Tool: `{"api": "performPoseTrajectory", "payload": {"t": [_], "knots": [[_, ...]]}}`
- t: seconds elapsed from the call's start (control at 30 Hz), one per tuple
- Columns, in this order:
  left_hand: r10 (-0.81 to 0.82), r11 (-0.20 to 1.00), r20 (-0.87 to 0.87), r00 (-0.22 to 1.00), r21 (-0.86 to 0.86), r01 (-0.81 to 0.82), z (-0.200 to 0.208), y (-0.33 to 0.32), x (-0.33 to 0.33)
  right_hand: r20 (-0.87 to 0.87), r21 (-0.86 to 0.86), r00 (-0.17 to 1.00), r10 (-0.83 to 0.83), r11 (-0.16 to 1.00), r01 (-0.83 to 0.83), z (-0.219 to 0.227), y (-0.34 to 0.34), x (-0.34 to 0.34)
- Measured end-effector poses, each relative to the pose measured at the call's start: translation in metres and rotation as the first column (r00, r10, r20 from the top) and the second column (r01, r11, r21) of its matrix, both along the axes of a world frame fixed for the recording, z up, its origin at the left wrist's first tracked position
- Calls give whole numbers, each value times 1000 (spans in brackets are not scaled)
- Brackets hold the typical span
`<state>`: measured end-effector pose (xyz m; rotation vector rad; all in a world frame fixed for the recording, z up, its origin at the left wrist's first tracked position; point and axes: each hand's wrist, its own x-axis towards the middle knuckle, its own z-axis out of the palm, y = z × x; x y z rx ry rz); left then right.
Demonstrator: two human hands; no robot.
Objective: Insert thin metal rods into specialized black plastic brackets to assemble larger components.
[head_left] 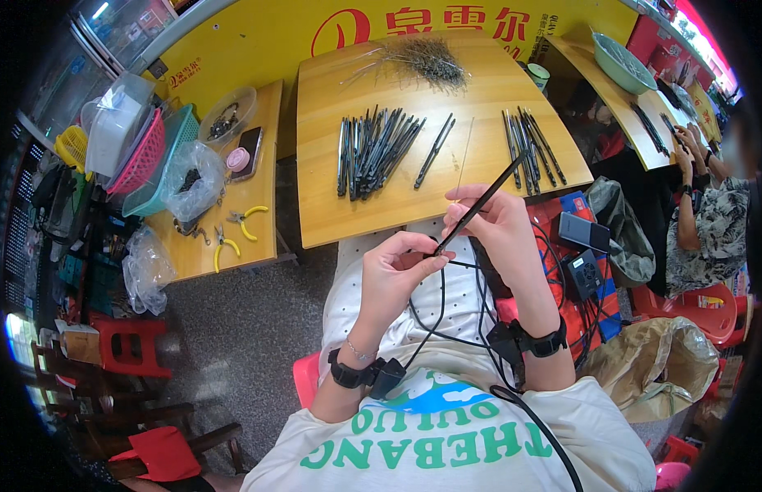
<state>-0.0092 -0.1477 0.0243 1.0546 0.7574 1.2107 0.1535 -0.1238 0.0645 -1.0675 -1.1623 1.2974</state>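
Observation:
Above my lap, my left hand [404, 266] pinches the lower end of a slim black rod [497, 181]. The rod slants up and to the right. My right hand [501, 227] has its fingers closed around the rod's middle, and a thin wire [465, 160] stands up from its fingertips. On the wooden table [315, 221] ahead lies a dense pile of similar black rods [374, 152]. A pair of rods [435, 152] rests to the right of the pile. Farther right is a looser group of rods [532, 148]. A tangled bundle of thin wires [426, 64] sits at the far edge.
A side table [262, 197] at left holds yellow-handled pliers [225, 248], a phone [248, 156], baskets [137, 164] and plastic bags. Cables hang across my lap from my wrist straps. Power banks [583, 233] lie at right, near a lined bin [651, 361]. Another person's hands [684, 148] work at far right.

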Motion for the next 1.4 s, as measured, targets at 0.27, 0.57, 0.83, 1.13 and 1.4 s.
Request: {"api": "performPoseTrajectory", "payload": {"t": [0.27, 0.57, 0.83, 1.13, 1.4], "knots": [[59, 998, -45, 997, 10, -59, -1, 2, 0, -22, 68, 993, -117, 991, 118, 8, -3, -7], [330, 944, 3, 944, 11, -330, -1, 6, -2, 146, 164, 967, -211, 969, 187, 8, -13, -25], [299, 954, -38, 953, 22, -298, -6, 8, -4, 100, 366, 934, -343, 885, 286, -6, -4, -26], [-20, 999, -78, 997, -42, 17, -7, 6, -3, -37, 390, 974, -225, 894, 221, -5, 1, -21], [-92, 996, -156, 984, -11, 91, -4, 5, -2, 60, 339, 970, -236, 919, 202, 0, -3, -26]]}}
